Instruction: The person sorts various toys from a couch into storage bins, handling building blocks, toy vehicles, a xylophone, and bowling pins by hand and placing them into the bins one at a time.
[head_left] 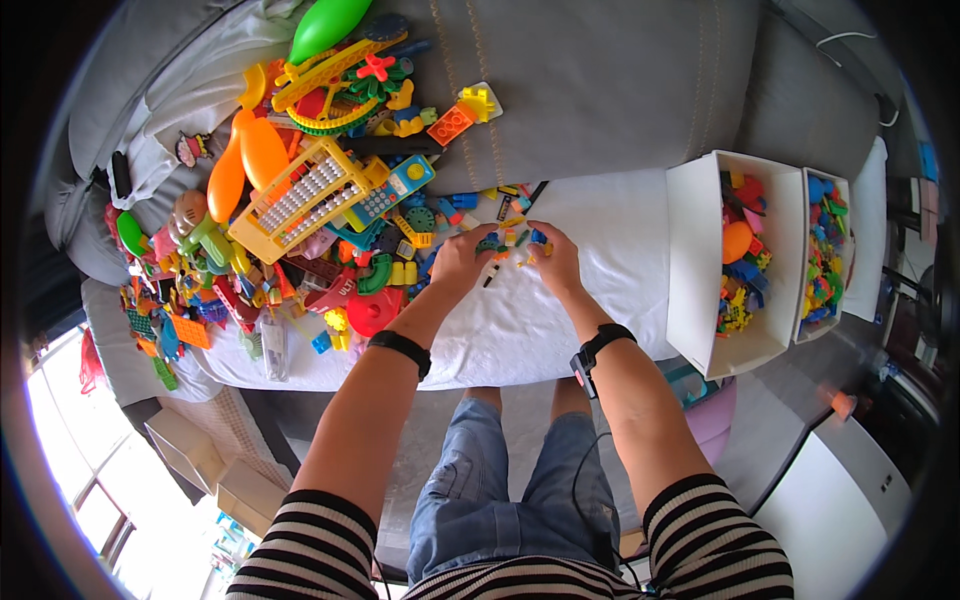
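Both my hands are over the white sheet (590, 345), close together beside the right edge of a large toy pile. My left hand (462, 256) has its fingers curled around a small teal toy piece (488, 243). A small blue toy piece (538, 237) sits at the fingertips of my right hand (554, 260), which is closed in a pinch. Between and beyond the hands lie several tiny loose pieces in yellow, green, orange and black. A yellow abacus (300, 200) with white beads and a blue toy phone (393, 192) lie in the pile to the left.
On the right stand a white bin (690, 265) and a second white bin (848, 190), both holding colourful toys. A grey sofa back (600, 85) rises behind the sheet. An orange block (452, 124) rests against it. A thin cable hangs by my right arm.
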